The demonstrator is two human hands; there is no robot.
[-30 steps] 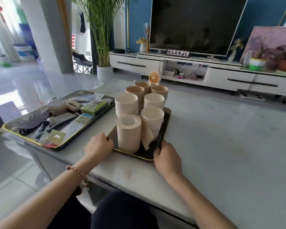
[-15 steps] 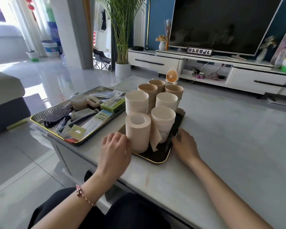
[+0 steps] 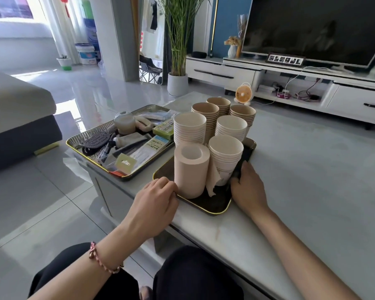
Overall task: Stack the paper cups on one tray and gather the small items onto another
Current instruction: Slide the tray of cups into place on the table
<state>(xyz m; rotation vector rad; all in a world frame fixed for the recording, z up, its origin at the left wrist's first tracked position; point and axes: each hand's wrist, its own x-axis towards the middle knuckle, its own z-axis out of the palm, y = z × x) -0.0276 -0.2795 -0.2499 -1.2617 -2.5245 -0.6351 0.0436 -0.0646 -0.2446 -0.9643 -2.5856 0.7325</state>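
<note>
- We are looking at two trays sitting on the table [image 3: 312, 169]: the cup tray [image 3: 214, 205] on the right and the small-items tray [image 3: 78, 138] just beside it on the left.
- Six stacks of paper cups [image 3: 225, 148] are standing in the cup tray, with a paper roll [image 3: 192, 169] standing at its near left, just beside the nearest stack.
- A hairbrush [image 3: 93, 140] is lying at the left of the small-items tray, with a jar [image 3: 124, 124] sitting behind it.
- Our left hand [image 3: 155, 202] is gripping the cup tray's near-left rim, and our right hand [image 3: 248, 187] is holding its right rim.
- A fan [image 3: 243, 94] is standing behind the cups.
</note>
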